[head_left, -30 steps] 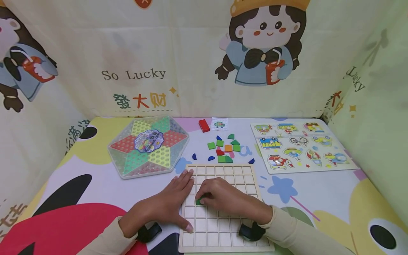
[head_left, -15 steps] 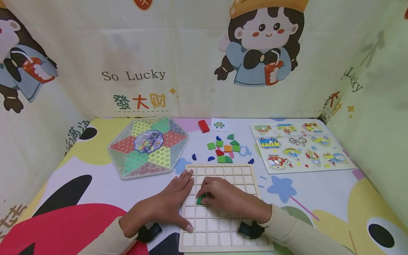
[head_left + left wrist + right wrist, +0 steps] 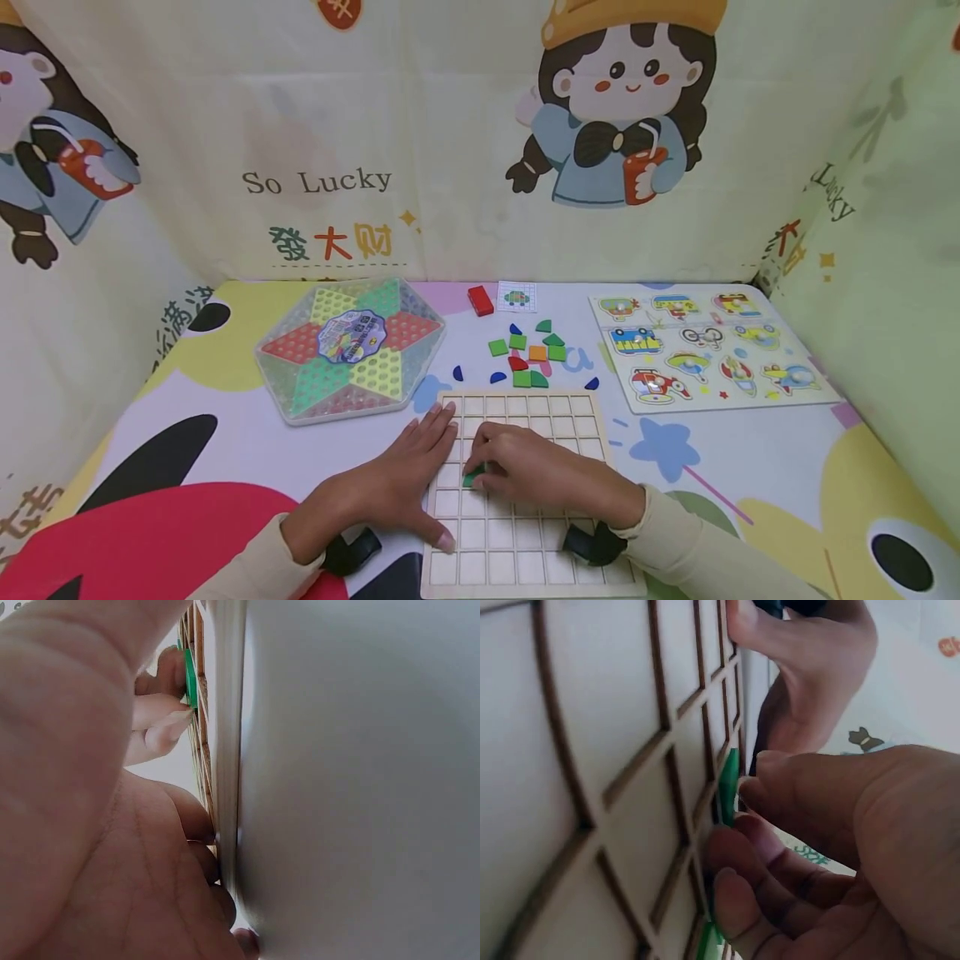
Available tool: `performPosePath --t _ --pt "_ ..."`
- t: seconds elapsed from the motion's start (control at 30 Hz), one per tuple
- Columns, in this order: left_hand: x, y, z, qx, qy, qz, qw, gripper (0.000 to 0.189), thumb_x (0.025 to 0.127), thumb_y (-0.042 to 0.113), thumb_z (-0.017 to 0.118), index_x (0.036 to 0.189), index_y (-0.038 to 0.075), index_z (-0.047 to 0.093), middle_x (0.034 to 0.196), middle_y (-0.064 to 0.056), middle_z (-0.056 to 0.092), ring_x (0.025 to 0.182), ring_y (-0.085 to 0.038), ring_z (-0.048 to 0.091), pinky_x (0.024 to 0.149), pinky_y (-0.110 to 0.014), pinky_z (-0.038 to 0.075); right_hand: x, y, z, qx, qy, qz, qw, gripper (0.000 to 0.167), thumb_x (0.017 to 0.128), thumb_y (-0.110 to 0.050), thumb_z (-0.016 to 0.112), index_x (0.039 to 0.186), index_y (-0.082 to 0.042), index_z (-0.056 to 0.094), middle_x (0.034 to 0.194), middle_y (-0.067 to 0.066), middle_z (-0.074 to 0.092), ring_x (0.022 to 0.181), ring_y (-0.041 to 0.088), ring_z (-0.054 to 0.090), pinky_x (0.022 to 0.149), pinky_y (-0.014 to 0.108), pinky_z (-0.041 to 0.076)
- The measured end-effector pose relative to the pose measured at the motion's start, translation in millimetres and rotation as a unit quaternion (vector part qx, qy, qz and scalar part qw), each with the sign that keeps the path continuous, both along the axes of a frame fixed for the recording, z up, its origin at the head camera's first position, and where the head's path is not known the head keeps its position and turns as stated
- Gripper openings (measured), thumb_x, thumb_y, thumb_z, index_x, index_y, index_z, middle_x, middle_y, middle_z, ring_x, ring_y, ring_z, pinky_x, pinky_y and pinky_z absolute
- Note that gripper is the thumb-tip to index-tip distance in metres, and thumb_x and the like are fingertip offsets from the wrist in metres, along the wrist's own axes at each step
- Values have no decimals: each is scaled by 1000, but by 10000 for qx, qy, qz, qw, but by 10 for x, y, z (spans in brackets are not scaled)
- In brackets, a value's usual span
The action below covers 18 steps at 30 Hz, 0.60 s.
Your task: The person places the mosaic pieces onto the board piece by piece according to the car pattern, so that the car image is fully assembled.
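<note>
The left hand [image 3: 397,479] is spread across the left rim of the grid board [image 3: 501,534]. The right hand [image 3: 519,464] pinches a green piece [image 3: 472,479] against the board, between the hands. Loose pieces [image 3: 537,353] lie on the surface [image 3: 262,450] beyond both hands.

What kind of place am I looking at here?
Probably a play corner, perhaps for children, though the wider room is out of view: a wooden grid board with small coloured pieces, a vehicle picture board, and a cartoon-printed backdrop.
</note>
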<state>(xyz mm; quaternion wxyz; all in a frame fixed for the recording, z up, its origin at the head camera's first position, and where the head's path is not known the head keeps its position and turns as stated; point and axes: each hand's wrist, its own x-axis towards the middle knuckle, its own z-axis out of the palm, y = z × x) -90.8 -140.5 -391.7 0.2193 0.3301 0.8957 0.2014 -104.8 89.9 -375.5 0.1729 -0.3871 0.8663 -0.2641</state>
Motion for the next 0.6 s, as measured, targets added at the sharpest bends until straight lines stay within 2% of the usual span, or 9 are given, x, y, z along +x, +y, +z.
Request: performPosePath --t 0.17,0.3,0.43,0.6 --pt "-4 2 -1 -33 -30 49 10000 126 66 70 74 155 2 15 163 -7 -7 146 -24 -15 115 -53 0 -37 68 88 -228 -188 -132 9995 25 94 -21 68 117 -12 72 103 -9 61 87 3 54 80 21 48" --pt "-6 5 -1 -51 -22 85 9999 127 65 70 74 155 3 15 163 -7 -7 146 -24 -15 115 -53 0 -97 151 137 -617 -269 -297 9973 20 95 -19 66 112 -11 73 101 -11 64 89 4 57 79 25 50" --pt "-6 9 -1 -45 -66 108 9999 127 65 70 75 155 4 15 163 -6 -8 146 -24 -15 115 -53 -1 -161 234 125 -860 -412 -427 9945 18 95 -15 65 110 -11 74 100 -12 66 91 6 58 76 26 50" --pt "-3 11 3 -30 -114 108 9999 127 65 69 75 155 4 14 163 -6 -8 146 -24 -15 115 -53 -1 -233 326 82 -914 -582 -523 9927 21 96 -15 63 114 -12 73 104 -10 68 90 7 59 76 26 51"
